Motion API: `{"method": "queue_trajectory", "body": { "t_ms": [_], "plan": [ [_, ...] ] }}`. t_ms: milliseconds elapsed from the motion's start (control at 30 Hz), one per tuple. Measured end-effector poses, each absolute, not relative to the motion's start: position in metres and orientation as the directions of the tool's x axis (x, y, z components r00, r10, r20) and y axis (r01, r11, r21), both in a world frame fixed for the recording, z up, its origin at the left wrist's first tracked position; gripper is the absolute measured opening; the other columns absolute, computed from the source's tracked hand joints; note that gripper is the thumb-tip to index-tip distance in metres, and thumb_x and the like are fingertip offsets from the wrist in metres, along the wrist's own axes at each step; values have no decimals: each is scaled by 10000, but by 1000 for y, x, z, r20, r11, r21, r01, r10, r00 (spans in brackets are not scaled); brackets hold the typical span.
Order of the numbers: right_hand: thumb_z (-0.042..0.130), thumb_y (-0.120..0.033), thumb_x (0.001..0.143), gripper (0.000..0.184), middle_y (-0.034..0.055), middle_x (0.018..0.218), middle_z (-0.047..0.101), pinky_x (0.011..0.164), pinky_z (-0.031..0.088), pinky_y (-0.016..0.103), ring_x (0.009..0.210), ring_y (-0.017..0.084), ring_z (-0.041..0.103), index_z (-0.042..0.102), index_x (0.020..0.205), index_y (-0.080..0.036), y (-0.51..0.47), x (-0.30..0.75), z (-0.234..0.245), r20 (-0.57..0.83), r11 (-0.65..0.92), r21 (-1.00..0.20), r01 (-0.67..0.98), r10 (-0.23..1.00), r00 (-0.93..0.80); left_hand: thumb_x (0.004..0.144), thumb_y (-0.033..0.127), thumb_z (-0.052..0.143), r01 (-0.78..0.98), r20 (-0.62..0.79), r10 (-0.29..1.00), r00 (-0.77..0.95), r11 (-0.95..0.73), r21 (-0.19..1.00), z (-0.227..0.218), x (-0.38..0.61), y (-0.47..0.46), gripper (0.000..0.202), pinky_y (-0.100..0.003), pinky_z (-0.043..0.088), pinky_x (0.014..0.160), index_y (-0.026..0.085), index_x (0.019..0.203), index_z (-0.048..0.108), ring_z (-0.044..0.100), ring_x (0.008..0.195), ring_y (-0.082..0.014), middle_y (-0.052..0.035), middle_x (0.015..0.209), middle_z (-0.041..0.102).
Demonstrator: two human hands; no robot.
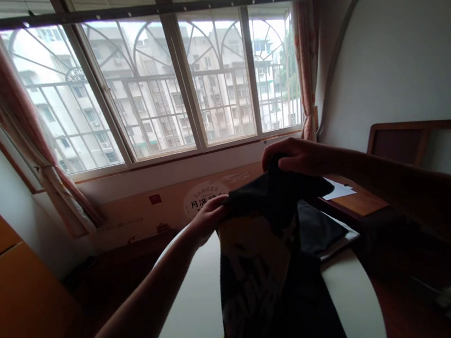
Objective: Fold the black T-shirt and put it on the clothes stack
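Dark garment: the part nearest the camera is the lower length of the dark garment (272,290), hung below both sets of fingers and cut off by the bottom edge of the view.
Print: pale lettering is carried on the front, beneath the left fingers; it is broken by folds and shadow and cannot be read.
Folded dark cloth: a folded dark cloth (320,228) is seen below and behind the right fingers, partly covered by the garment; what is laid under its pale edge cannot be made out.
Forearms: the right forearm (411,194) is sunk in shadow and cut off at the right side; the left forearm (144,307) is cut off at the bottom.
White table: below the left fingers, the white table (174,314) is shown out to its left edge; below the right fingers, its rounded edge is seen curving past the garment, with dark floor beyond.
Wooden surface: just beyond the right fingers, a wooden surface (363,203) is seen, with white paper (338,190) on it.
Left hand: by the left hand (207,218), the garment's upper left edge is pinched between thumb and closed fingers.
Right hand: by the right hand (296,154), bunched fabric at the top is gripped, with the fingers curled over it; the tips are partly lost in shadow.
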State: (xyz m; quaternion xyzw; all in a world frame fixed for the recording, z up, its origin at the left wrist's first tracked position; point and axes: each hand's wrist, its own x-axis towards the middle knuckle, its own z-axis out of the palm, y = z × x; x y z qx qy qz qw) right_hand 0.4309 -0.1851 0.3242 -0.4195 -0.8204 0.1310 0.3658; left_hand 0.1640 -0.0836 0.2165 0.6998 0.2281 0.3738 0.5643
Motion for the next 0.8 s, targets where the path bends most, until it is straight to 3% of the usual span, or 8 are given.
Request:
{"method": "queue_trajectory", "body": {
  "t_ms": [133,267,367,500,600,700,800],
  "plan": [
    [701,-339,750,280,0,774,693,646,430,221,669,123,587,749,983,-191,-197,441,328,516,634,-255,730,728,-452,629,382,913,91,194,676,711,-363,927,256,139,-87,430,-291,536,827,185,970,738,666,917,-210,-13,911,712],
    [670,-380,828,237,38,846,729,758,476,284,771,176,644,743,905,-168,-196,443,331,658,646,-248,722,659,-364,589,305,920,346,-145,459,877,-391,853,265,125,-93,468,-331,573,826,199,1022,775,689,946,-267,-27,961,753],
    [642,-361,872,228,59,882,727,781,472,304,803,188,630,716,925,-152,-197,447,336,793,634,-187,750,548,-265,582,328,914,492,-318,418,851,-423,760,258,115,-92,454,-361,585,827,202,1002,794,700,917,-290,-30,938,774],
    [597,-347,921,202,51,890,699,771,454,294,790,165,591,678,946,-163,-202,455,346,849,591,-124,797,479,-223,607,358,887,571,-292,527,798,-507,645,258,99,-89,383,-333,569,804,182,939,810,690,889,-285,-9,880,773],
    [585,-337,925,188,53,912,684,794,448,301,805,158,575,655,937,-163,-204,463,354,867,560,-143,816,468,-170,655,383,854,611,-262,598,758,-511,604,270,87,-91,308,-316,557,764,159,862,810,687,850,-278,-10,831,768],
    [569,-360,934,228,70,942,685,806,453,311,820,158,572,663,964,-155,-205,476,360,854,564,-201,801,501,-138,636,389,872,558,-187,662,726,-407,723,283,76,-98,373,-342,565,793,176,934,805,696,890,-288,-45,921,779],
    [596,-401,927,317,65,895,691,762,461,303,776,147,578,692,1099,-153,-210,493,362,740,575,-289,766,641,-202,584,424,899,465,-77,723,686,-355,811,288,68,-107,440,-357,575,805,202,946,784,697,947,-305,-78,981,769]
  ]
}}
